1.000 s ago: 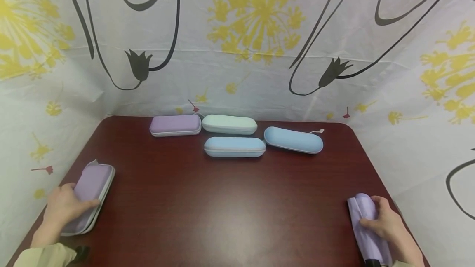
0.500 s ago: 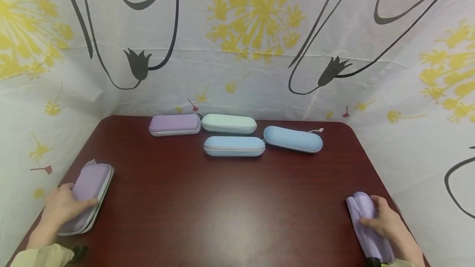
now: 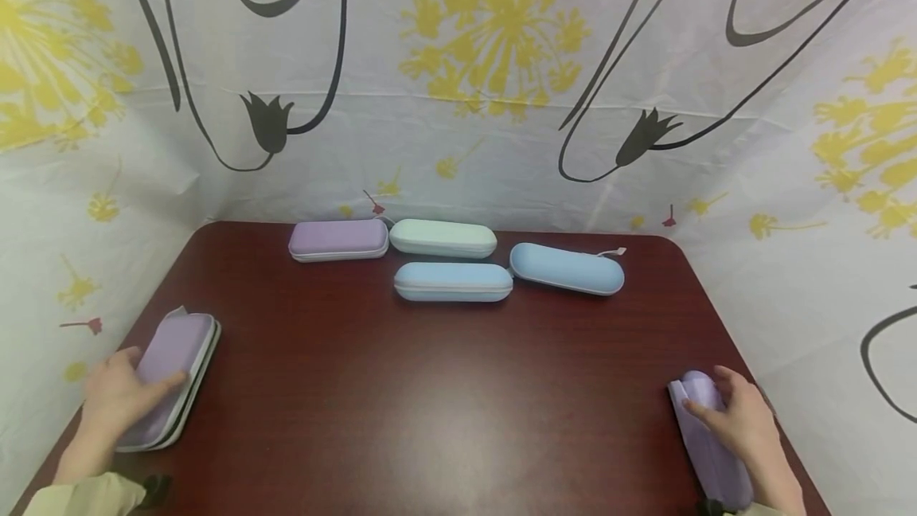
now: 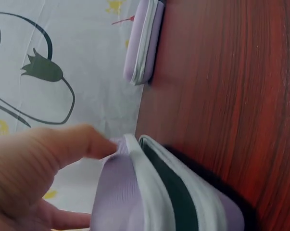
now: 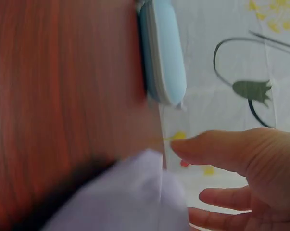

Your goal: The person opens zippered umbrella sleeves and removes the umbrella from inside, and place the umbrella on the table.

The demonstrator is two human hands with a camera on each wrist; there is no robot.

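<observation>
On the table's left side lies a purple zip case (image 3: 168, 373), unzipped, with a dark gap along its pale zipper edge. My left hand (image 3: 118, 392) holds its upper half, thumb at the zipper side and fingers on the far side. In the left wrist view the thumb (image 4: 94, 142) touches near the case's end. Toward the right edge rests a folded lavender umbrella (image 3: 709, 444). My right hand (image 3: 748, 428) is just over it, thumb and fingers spread. In the right wrist view the thumb (image 5: 212, 147) is straight and apart from the umbrella's cloth (image 5: 130, 192).
Along the back of the dark red table (image 3: 322, 388) lie a closed purple case (image 3: 339, 240), a mint case (image 3: 442, 238), and two light blue cases, one in front (image 3: 453, 283) and one at right (image 3: 566, 269). A patterned cloth (image 3: 401, 126) hangs behind and at both sides.
My right hand has loosened from the umbrella, its thumb and fingers lifting away, and the umbrella stays on the table. The left hand keeps its hold; the case's gap looks slightly wider.
</observation>
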